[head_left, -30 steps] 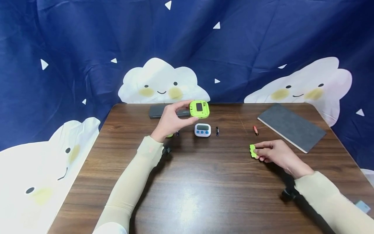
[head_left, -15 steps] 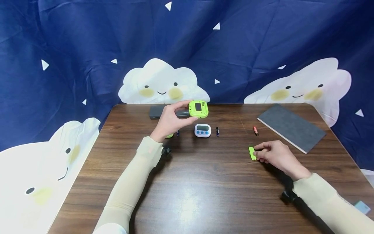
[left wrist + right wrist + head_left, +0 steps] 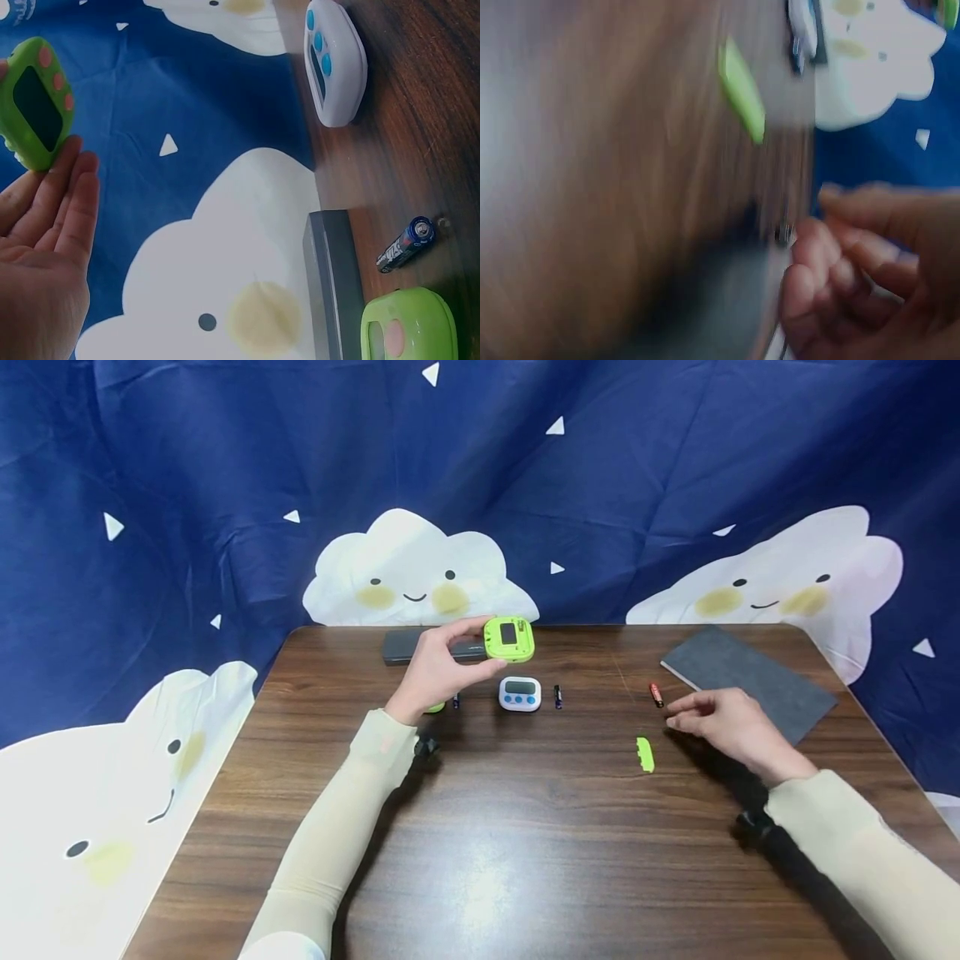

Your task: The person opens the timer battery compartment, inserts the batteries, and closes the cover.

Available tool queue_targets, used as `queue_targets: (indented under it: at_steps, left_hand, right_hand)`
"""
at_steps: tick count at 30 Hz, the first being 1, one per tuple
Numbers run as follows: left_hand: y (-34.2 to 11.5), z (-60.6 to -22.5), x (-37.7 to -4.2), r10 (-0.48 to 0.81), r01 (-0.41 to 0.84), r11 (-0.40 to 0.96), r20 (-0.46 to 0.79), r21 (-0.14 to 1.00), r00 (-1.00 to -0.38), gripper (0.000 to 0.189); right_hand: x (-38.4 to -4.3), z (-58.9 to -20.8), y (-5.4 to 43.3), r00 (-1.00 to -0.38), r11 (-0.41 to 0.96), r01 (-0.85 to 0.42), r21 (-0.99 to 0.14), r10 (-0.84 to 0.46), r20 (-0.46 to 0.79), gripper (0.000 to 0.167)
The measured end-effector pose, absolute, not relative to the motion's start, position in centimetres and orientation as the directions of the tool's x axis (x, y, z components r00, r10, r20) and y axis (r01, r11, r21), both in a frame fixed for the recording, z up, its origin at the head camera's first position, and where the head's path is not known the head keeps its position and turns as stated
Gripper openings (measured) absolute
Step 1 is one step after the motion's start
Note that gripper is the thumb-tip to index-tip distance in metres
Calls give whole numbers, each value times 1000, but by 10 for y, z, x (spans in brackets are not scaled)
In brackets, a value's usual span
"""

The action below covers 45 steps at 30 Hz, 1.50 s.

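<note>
Raised above the table's back part, my left hand (image 3: 438,675) pinches a green kitchen timer (image 3: 509,640) by its edge between thumb and fingers. Its back faces the head view; its screen and pink buttons show in the left wrist view. A green battery cover (image 3: 646,755) lies on the table at right. Just beyond it my right hand (image 3: 723,722) hovers with loosely bent fingers and holds nothing. Close to those fingertips is a red battery (image 3: 656,695). A white timer (image 3: 520,694) with blue buttons and a dark battery (image 3: 558,697) sit at the middle back.
Behind the left hand lies a dark grey case (image 3: 401,646). A second green timer (image 3: 412,330) and another battery (image 3: 406,244) are near it, partly hidden by that hand in the head view. A grey notebook (image 3: 750,675) lies at the back right, partly behind the right hand.
My right hand has set the green battery cover down on the table, let go of it and moved back and right, toward the red battery. The left hand with the timer has hardly moved.
</note>
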<state>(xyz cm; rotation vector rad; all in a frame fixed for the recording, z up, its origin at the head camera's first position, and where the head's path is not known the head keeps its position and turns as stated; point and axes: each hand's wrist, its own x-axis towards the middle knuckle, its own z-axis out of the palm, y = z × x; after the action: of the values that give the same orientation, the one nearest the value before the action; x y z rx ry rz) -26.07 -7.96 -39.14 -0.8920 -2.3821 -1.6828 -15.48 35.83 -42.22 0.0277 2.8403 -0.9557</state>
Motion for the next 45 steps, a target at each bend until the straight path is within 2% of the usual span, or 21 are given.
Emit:
queue_targets:
  at_steps: [3, 8, 16, 20, 36, 41, 45]
  left_hand:
    - [-81, -391, -261, 404, 503, 224, 390, 835, -827, 63]
    - [-82, -391, -261, 404, 498, 231, 383, 836, -830, 63]
    - [-82, -389, -261, 391, 494, 230, 385, 838, -836, 63]
    - [-81, -388, -261, 398, 499, 227, 388, 836, -831, 64]
    - [-82, -390, -262, 395, 493, 219, 385, 842, -834, 65]
    - [-81, -392, -262, 399, 494, 213, 386, 843, -831, 64]
    - [-81, -393, -262, 404, 507, 207, 399, 837, -823, 64]
  right_hand:
    - [-173, -425, 372, -994, 831, -28, -555, -81, -71, 37]
    - [-195, -435, 384, -985, 798, -124, -589, -172, -26, 45]
    - [-216, -446, 386, -967, 764, -111, -636, -231, -108, 58]
    - [-221, -447, 388, -961, 779, -101, -619, -236, -141, 62]
    - [-230, -441, 383, -953, 807, -79, -585, -233, -192, 59]
    - [-228, -441, 382, -955, 804, -94, -588, -239, -174, 56]
    - [-228, -435, 371, -966, 770, -122, -627, -238, -104, 49]
